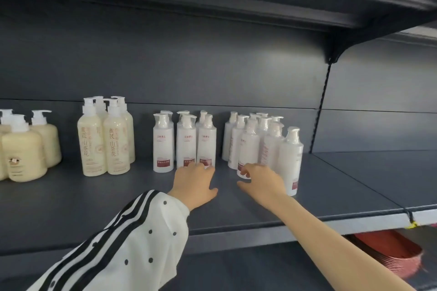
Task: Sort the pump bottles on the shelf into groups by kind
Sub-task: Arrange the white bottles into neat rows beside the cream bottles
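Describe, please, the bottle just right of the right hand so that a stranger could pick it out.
On the dark grey shelf, find the rightmost cluster of white pump bottles. The bottle stands at its front right corner, beside the right hand. It alone is furthest right and nearest the shelf's front edge.

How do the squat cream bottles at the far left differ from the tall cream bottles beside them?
The squat cream bottles are short and wide; the tall cream bottles are slim and taller. The tall cream bottles carry large dark characters down the front; the squat cream bottles show a small low label. Both have white pumps and stand upright on the shelf.
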### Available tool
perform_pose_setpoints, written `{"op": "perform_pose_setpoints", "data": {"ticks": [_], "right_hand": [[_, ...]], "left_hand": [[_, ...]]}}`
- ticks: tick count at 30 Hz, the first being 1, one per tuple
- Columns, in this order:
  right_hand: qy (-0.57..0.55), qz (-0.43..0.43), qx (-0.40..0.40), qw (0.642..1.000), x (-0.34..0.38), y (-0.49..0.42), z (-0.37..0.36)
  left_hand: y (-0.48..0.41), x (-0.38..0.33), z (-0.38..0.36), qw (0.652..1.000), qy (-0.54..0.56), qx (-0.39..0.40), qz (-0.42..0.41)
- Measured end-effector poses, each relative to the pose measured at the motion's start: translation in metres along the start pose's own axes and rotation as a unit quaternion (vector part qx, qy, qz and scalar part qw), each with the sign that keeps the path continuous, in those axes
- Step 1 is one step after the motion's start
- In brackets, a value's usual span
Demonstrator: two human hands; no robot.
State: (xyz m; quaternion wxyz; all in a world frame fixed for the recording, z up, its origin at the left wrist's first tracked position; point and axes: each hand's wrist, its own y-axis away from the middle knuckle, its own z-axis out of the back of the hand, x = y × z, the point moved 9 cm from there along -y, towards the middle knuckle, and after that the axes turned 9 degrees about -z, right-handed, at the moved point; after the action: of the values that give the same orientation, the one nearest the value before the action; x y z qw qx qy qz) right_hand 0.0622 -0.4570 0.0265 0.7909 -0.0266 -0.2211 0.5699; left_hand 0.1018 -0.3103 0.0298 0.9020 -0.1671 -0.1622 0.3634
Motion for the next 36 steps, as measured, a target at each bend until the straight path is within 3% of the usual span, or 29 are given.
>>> {"op": "perform_pose_setpoints", "data": {"ticks": [8,15,21,29,36], "right_hand": [[0.042,-0.095,-0.035,0.994,-0.08,0.033,0.038],[-0.14,-0.188,-0.052,0.971,-0.135,0.013,0.051],[-0.285,-0.162,0.017,0.944,-0.143,-0.013,0.031],[-0.312,-0.139,0.034,0.939,-0.138,-0.018,0.027],[-0.313,-0.131,0.053,0.939,-0.128,-0.017,0.023]], "left_hand": [[-0.022,-0.065,0.004,0.998,-0.003,-0.022,-0.053],[-0.061,-0.05,-0.009,0.989,0.11,-0.096,0.033],[-0.097,-0.036,-0.061,0.941,0.327,-0.049,0.065],[-0.109,-0.038,-0.067,0.812,0.564,-0.094,0.117],[-0.086,-0.035,-0.049,0.82,0.555,-0.075,0.115]]}}
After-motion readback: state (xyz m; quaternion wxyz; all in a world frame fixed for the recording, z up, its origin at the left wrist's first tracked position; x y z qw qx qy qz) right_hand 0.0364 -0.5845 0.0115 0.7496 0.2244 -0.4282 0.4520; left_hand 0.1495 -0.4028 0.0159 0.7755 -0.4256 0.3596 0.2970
